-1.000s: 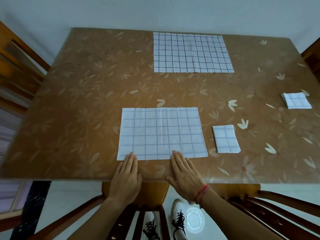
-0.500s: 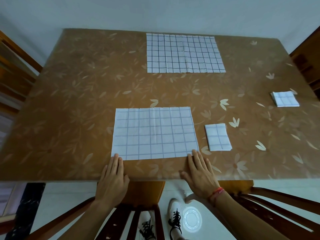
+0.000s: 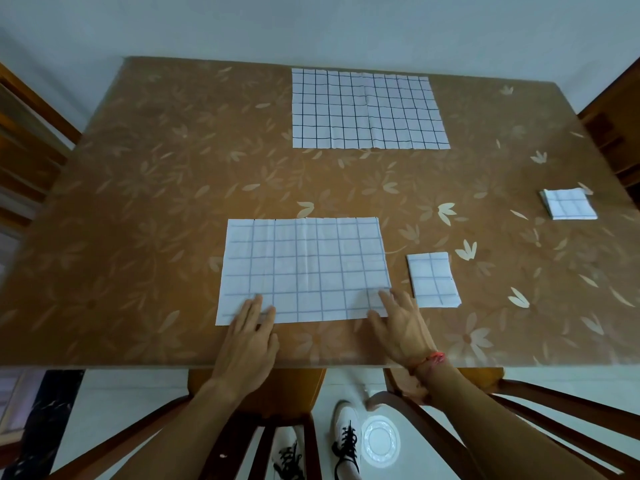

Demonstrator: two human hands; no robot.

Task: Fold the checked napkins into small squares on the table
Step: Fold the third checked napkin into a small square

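A: Looking for the napkin (image 3: 304, 270) in work.
B: Spread flat on the table (image 3: 138, 202), close to its near edge, a little left of middle. A wide pale rectangle with a blue grid, long sides running left to right, a faint crease down the middle.
A: And relative to the left hand (image 3: 247, 337)?
B: Just beyond it. Palm down, fingers straight and close together, tips resting on the napkin's near edge, a little in from the near left corner. Gripping nothing.
A: Same for the right hand (image 3: 401, 327)?
B: Much the same. Flat, fingers straight and slightly spread, tips laid over the near right corner. No pinch, nothing held. Red band (image 3: 434, 358) at the wrist, above the table's near edge.
A: Between the two hands?
B: Only the napkin's near edge, lying flat.
A: Other cloths?
B: Folded napkin (image 3: 433, 280), a small rectangle, just right of the right hand, parted from the big one by a narrow strip of table. Square (image 3: 569, 204) well off to the right, near the right edge, seemingly several layers. Far napkin (image 3: 367, 109), open, dark-gridded, at the far edge, well apart from both hands.
A: Below the table?
B: Chair (image 3: 298, 389) under the near edge, white shoe (image 3: 346, 434) with black laces on the floor.
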